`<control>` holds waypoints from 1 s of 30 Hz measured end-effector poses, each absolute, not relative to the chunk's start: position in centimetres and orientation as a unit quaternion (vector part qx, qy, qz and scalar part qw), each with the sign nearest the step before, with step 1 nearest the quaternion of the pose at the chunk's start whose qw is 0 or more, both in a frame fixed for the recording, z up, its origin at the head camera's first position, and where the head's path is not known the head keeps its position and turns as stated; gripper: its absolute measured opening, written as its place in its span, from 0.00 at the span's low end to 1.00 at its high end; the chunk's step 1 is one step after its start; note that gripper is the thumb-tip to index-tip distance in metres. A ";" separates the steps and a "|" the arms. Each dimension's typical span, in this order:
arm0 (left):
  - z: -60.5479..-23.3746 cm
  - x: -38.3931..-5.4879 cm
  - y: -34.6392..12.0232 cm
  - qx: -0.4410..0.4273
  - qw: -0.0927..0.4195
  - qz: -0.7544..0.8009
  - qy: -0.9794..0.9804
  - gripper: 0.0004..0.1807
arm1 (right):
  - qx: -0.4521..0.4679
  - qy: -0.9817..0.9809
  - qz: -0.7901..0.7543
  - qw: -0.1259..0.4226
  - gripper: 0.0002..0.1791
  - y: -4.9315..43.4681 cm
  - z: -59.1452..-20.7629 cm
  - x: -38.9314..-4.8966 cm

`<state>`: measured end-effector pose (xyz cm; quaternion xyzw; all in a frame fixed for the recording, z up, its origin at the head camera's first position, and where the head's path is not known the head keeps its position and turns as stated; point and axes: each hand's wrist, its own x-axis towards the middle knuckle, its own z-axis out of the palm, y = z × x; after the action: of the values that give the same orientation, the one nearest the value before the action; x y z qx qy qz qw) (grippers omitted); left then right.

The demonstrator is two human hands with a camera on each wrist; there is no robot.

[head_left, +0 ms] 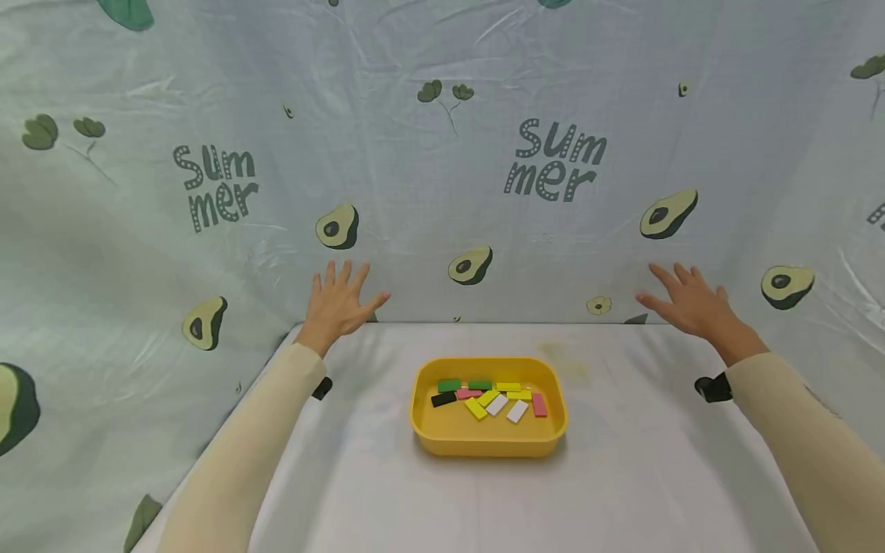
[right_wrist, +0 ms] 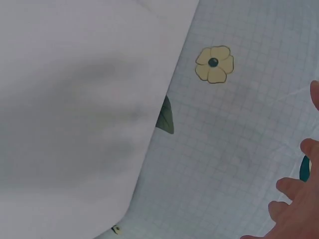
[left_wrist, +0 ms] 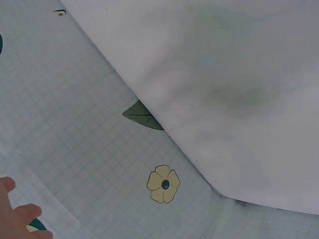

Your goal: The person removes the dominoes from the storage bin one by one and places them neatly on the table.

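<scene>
My left hand (head_left: 336, 303) is raised at the far left corner of the table, its fingers spread and nothing in it. On the other side, my right hand (head_left: 694, 303) is held up past the table's far edge, fingers also apart and holding nothing. Between the two arms, a yellow tray (head_left: 477, 447) sits on the table. Several small flat blocks lie loose inside it: green blocks (head_left: 449, 385), a black block (head_left: 444, 399), pink blocks (head_left: 539, 405), yellow blocks (head_left: 475, 408) and white blocks (head_left: 517, 412). Both hands are well apart from the tray.
A white-covered table (head_left: 594, 491) ends at a straight far edge. Behind it hangs a pale curtain (head_left: 401, 177) printed with avocados, flowers and the word "summer", which also runs down the left side. Dark wrist straps (head_left: 714, 388) show at both sleeves.
</scene>
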<state>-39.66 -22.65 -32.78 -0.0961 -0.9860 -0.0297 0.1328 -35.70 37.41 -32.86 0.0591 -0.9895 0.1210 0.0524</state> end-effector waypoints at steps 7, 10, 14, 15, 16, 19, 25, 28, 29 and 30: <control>-33.0 -38.3 -22.3 -0.099 0.135 -0.037 -0.985 0.49 | 0.069 -0.988 0.122 0.056 0.51 36.7 -33.6 -34.5; -33.4 -37.4 -22.2 -0.103 0.137 -0.043 -0.984 0.49 | 0.076 -0.988 0.117 0.061 0.52 35.8 -34.0 -33.8; -34.0 -36.1 -22.4 -0.110 0.144 -0.054 -0.982 0.47 | 0.089 -0.988 0.107 0.073 0.54 34.5 -34.5 -32.6; -34.2 -35.8 -22.5 -0.110 0.143 -0.058 -0.982 0.47 | 0.093 -0.987 0.102 0.076 0.54 34.2 -34.6 -32.2; -34.3 -35.4 -22.5 -0.111 0.141 -0.062 -0.982 0.47 | 0.096 -0.988 0.096 0.079 0.54 33.9 -34.6 -31.8; -34.9 -34.5 -22.6 -0.109 0.134 -0.074 -0.982 0.47 | 0.104 -0.988 0.088 0.078 0.55 32.9 -34.8 -30.6; -36.2 -32.4 -22.4 -0.106 0.138 -0.087 -0.981 0.48 | 0.114 -0.988 0.085 0.066 0.56 31.3 -35.7 -28.2; -36.8 -31.3 -22.1 -0.106 0.141 -0.103 -0.979 0.47 | 0.124 -0.985 0.089 0.075 0.55 30.4 -36.5 -27.3; -37.0 -30.9 -21.9 -0.107 0.144 -0.114 -0.977 0.47 | 0.129 -0.984 0.093 0.078 0.54 30.1 -36.7 -27.0; -37.2 -30.5 -21.8 -0.108 0.146 -0.128 -0.975 0.46 | 0.134 -0.983 0.098 0.083 0.54 29.7 -36.9 -26.7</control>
<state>-30.54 -21.78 -37.24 -0.1077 -0.9751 -0.1277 0.1458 -26.68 29.67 -36.90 0.1342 -0.9826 0.0980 0.0827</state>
